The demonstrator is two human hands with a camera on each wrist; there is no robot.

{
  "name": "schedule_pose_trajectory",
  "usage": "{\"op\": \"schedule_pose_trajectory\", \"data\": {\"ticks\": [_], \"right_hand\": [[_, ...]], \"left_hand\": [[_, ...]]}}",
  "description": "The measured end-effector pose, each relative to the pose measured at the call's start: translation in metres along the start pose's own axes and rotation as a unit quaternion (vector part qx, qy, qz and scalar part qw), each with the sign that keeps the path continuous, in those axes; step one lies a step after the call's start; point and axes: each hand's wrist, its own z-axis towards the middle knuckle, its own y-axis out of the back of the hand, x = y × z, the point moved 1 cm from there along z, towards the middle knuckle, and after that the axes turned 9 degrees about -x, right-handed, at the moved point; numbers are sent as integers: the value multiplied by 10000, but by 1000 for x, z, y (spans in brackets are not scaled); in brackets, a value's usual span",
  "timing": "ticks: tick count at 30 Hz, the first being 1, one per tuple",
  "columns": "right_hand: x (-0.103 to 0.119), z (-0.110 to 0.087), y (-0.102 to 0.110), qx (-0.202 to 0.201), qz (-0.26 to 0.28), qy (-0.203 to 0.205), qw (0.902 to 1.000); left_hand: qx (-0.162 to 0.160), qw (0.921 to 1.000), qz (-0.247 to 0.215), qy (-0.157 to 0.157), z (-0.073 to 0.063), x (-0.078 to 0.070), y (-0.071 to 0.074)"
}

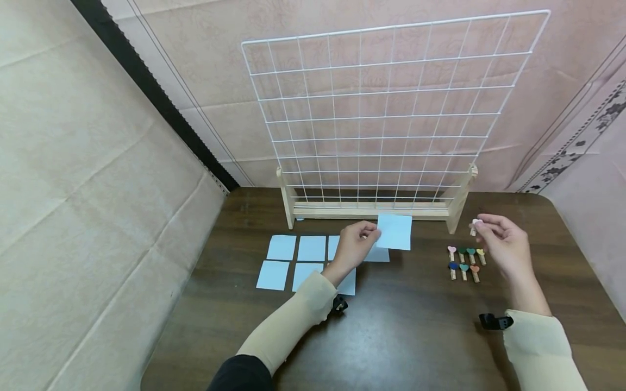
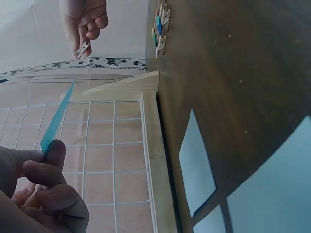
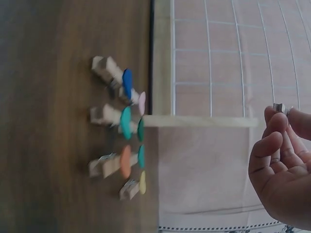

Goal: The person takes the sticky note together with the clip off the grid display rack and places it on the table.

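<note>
My left hand (image 1: pixel 356 243) pinches a light blue paper square (image 1: pixel 395 232) by its left edge, raised above the table in front of the wire grid (image 1: pixel 381 108). In the left wrist view that paper (image 2: pixel 58 119) appears nearly edge-on between thumb and finger. Off to the right, my right hand (image 1: pixel 506 244) pinches a small wooden clothespin (image 1: pixel 473 229) with a white top; the right wrist view shows only a bit of the clothespin (image 3: pixel 279 108) at the fingertips. Several clothespins with coloured heart tops, such as a blue one (image 1: pixel 452 270), lie just below that hand.
Several blue paper squares (image 1: pixel 272 275) lie in two rows on the dark wooden table (image 1: pixel 391 336), partly covered by the left hand and sleeve. The grid stands in a pale wooden base (image 1: pixel 318 212) at the table's back. Cloth hangs behind and on both sides.
</note>
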Motion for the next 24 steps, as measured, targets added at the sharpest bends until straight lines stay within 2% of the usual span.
{"op": "schedule_pose_trajectory", "data": {"ticks": [6, 14, 24], "right_hand": [[-10, -3, 11, 124, -301, -89, 9994], [-26, -12, 22, 392, -888, -585, 9936], [-39, -19, 34, 709, -1190, -772, 9874]], "left_hand": [[-3, 10000, -36, 82, -7, 4, 2], [27, 9995, 26, 318, -20, 10, 2], [25, 9990, -106, 429, -33, 21, 4]]}}
